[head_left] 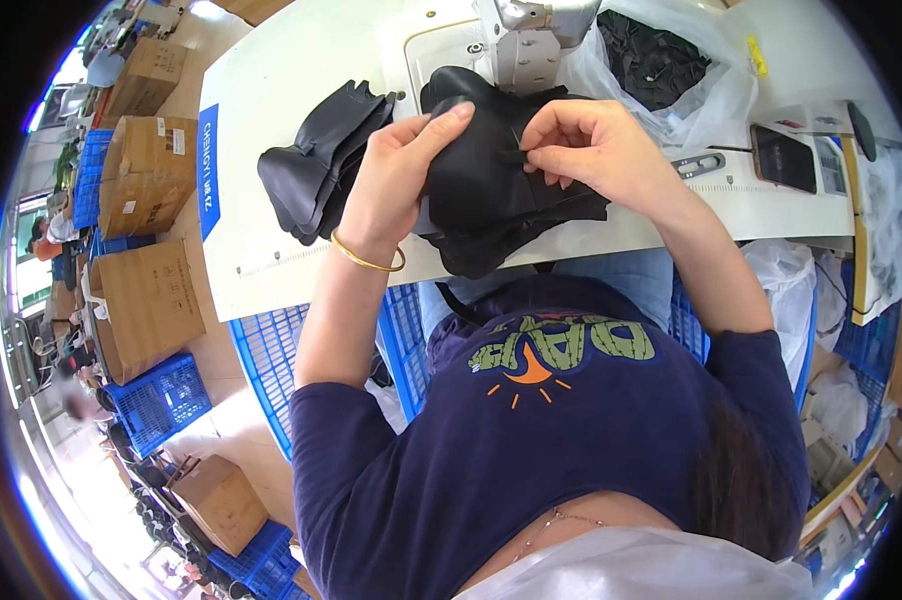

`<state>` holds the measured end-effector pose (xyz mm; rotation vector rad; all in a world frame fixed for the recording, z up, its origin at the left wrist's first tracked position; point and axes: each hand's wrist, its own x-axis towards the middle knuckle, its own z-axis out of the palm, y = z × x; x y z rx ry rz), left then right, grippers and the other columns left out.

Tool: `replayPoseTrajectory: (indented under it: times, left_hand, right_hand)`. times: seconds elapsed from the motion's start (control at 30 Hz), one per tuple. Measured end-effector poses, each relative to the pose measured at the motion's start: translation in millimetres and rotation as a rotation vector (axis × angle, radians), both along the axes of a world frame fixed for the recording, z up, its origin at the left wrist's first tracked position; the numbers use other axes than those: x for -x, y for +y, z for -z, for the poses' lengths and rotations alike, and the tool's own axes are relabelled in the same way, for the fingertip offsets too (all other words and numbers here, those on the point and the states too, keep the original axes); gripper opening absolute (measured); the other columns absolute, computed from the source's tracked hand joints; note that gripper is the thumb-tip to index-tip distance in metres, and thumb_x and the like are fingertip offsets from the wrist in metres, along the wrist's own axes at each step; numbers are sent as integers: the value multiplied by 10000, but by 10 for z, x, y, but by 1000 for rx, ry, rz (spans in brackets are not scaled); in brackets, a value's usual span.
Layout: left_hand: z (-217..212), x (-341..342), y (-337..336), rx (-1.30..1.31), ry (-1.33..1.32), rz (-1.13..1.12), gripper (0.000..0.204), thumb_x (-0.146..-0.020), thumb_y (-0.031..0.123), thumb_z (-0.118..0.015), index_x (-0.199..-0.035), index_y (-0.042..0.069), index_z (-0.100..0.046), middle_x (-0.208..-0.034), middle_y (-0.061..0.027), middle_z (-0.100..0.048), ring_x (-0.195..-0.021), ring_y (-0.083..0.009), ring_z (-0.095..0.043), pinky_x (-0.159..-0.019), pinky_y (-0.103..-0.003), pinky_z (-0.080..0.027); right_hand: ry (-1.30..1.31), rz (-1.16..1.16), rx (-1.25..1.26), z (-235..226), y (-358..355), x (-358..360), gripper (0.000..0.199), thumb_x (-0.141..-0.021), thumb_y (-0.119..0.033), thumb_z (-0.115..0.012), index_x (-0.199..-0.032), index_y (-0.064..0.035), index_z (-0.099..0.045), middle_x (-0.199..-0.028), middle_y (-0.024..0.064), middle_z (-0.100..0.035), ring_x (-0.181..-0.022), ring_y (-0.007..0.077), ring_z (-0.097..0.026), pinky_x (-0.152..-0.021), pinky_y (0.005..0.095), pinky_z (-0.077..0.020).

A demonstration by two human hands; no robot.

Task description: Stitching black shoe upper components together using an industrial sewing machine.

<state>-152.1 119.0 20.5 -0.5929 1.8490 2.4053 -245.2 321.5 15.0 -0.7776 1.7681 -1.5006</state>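
Note:
My left hand is closed on the left edge of a black leather-like piece, its thumb pressing near the top. Pinched between thumb and fingertips, a small dark strip lies against that piece in my right hand. Beneath are more black layers, reaching the table's near edge. To the left of my left hand lies a stack of similar black cut pieces. The metal head of a sewing machine stands just beyond my hands.
The white tabletop holds a phone at right and a clear bag of black scraps at far right. Blue plastic crates stand below the table. Cardboard boxes line the floor at left.

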Motion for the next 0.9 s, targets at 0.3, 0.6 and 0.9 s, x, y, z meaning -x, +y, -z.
replayPoseTrajectory:
  times: [0.3,0.6,0.9]
  left_hand:
    - [40,-97,237,564,127,70,161,-754,111,-699,-830,-29,-673,-703,-60,-679,-635,-94,-624,-552,-257,-488]
    - [-26,-148,364,476,271,-175,140,-781,77,-705,-840,-46,-674,-760,-64,-686,-681,-95,-632,-610,-242,-504]
    - [-386,-234,523,-120,223,-85,202,-780,-50,-677,-976,-16,-644,-916,-83,-676,-817,-156,-651,-763,-282,-529]
  right_hand:
    - [202,-34,-81,-68,-113,-4,68,-807,-63,-606,-827,0,-621,-682,14,-595,-588,75,-558,-530,222,-455]
    - [279,317,-2,-147,181,-237,223,-896,-190,-600,-776,-4,-622,-582,8,-559,-497,39,-498,-456,192,-379]
    - [-392,341,498,-34,172,-734,214,-833,-126,-675,-991,4,-612,-821,16,-623,-675,63,-556,-587,209,-445]
